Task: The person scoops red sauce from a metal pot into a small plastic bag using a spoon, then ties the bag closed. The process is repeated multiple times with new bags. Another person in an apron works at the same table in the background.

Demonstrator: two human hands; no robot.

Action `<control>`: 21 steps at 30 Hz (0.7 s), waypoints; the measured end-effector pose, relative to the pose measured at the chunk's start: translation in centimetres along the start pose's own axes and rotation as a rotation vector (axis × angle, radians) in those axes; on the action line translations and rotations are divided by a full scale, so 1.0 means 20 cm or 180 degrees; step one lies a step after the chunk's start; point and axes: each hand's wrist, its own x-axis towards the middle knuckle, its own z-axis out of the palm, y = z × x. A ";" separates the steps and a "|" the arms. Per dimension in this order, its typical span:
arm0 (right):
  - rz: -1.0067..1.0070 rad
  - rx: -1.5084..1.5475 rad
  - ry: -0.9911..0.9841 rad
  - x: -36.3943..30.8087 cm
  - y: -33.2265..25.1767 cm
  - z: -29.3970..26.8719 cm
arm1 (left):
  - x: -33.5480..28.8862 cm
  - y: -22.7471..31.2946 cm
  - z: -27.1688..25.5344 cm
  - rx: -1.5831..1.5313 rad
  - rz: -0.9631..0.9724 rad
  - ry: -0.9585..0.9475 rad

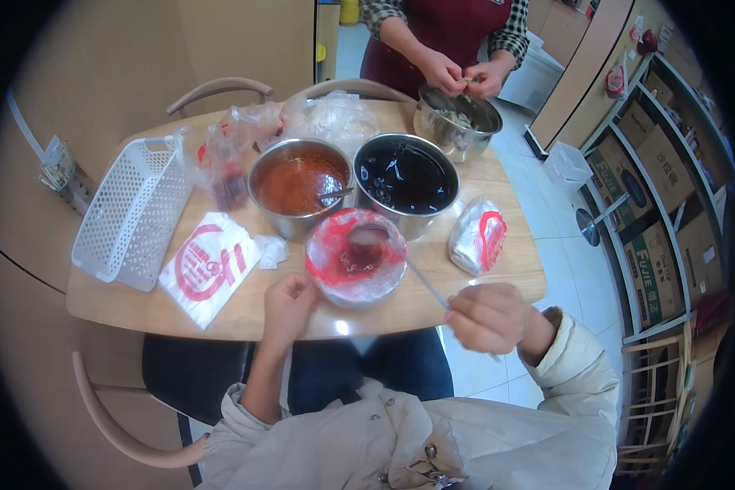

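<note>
My right hand (490,317) grips the long handle of a metal ladle (369,236), whose bowl hangs over a small bowl lined with a red-and-white plastic bag (355,257) holding a little dark red sauce. My left hand (288,304) rests at the near table edge, fingers touching the left side of that bag-lined bowl. Behind it stand a steel pot of red chili oil (298,184) with a spoon in it and a steel pot of dark liquid (406,175).
A white plastic basket (131,212), a flat stack of red-printed bags (208,265) and a folded bag (478,237) lie on the wooden table (245,314). Across it, another person's hands (461,75) work over a steel bowl (457,122). Chairs and box shelves surround the table.
</note>
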 end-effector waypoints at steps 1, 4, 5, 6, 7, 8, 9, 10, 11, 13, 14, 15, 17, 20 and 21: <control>0.0030 0.0017 0.0100 -0.01 0.03 -0.03 | 0.00 0.00 0.00 -0.0206 0.0110 -0.0019; 0.0558 -0.0514 0.0314 -0.02 0.10 -0.08 | -0.01 0.01 0.03 -0.0723 0.0216 0.0062; 0.0755 -0.0524 0.0261 -0.03 0.14 -0.08 | -0.01 0.02 0.03 -0.0549 0.0139 0.0148; 0.0948 -0.0543 0.0212 -0.04 0.18 -0.06 | 0.00 0.02 0.03 -0.0629 0.0262 0.0140; 0.1214 -0.0547 0.0114 -0.06 0.22 -0.04 | 0.01 0.02 0.04 -0.0706 0.0321 0.0193; 0.1522 -0.0342 0.0071 -0.08 0.26 -0.01 | 0.01 0.03 0.04 -0.0800 0.0303 0.0247; 0.1775 0.0002 0.0345 -0.10 0.30 0.04 | 0.03 0.03 0.05 -0.0974 0.0318 0.0422; 0.2096 0.0368 0.0563 -0.12 0.34 0.10 | 0.04 0.04 0.05 -0.0896 0.0357 0.0532; 0.2670 0.0869 0.0843 -0.15 0.36 0.14 | 0.05 0.04 0.06 -0.0875 0.0410 0.0581; 0.3761 0.1919 0.1288 -0.18 0.43 0.19 | 0.05 0.04 0.07 -0.0948 0.0517 0.0717; 0.3882 0.1824 0.1467 -0.18 0.46 0.20 | 0.05 0.04 0.07 -0.1042 0.0570 0.0801; 0.4022 0.1734 0.1525 -0.17 0.50 0.18 | 0.05 0.04 0.07 -0.1200 0.0577 0.0832; 0.4443 0.1066 0.1881 -0.13 0.54 0.14 | 0.04 0.03 0.08 -0.1025 0.0745 0.0843; 0.2436 -0.1945 0.1373 0.00 0.54 0.14 | 0.04 0.01 0.08 -0.0677 0.0714 0.0716; 0.2609 -0.0932 0.1540 0.07 0.51 0.21 | 0.04 0.00 0.08 -0.0545 0.0654 0.0761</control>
